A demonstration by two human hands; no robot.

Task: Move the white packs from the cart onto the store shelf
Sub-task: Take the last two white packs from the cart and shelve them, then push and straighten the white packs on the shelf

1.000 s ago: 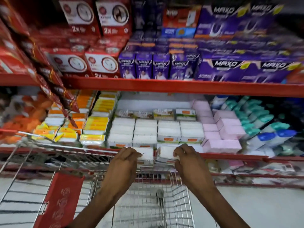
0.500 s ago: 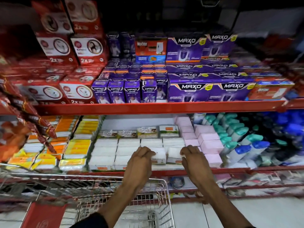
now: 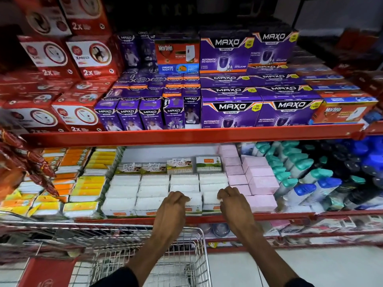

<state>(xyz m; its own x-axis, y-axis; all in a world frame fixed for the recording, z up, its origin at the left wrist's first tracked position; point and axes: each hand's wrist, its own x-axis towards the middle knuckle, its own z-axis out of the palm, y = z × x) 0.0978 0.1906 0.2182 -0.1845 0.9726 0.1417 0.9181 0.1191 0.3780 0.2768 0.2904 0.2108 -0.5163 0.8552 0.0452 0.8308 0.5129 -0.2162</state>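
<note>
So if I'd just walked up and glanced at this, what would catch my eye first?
Probably the two bare hands, left hand and right hand, each setting a white pack at the front of the lower red shelf, among rows of matching white packs. Next, the wall of purple Maxo boxes on the shelf above, flanked by red boxes on the left. A wire cart stands below the arms.

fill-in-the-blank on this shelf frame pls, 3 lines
Both hands, left hand and right hand, rest on white packs on the ____ shelf.
Right of the white packs sit ____ boxes.
The wire cart stands ____ the hands.

Missing: lower; pink; below
</note>
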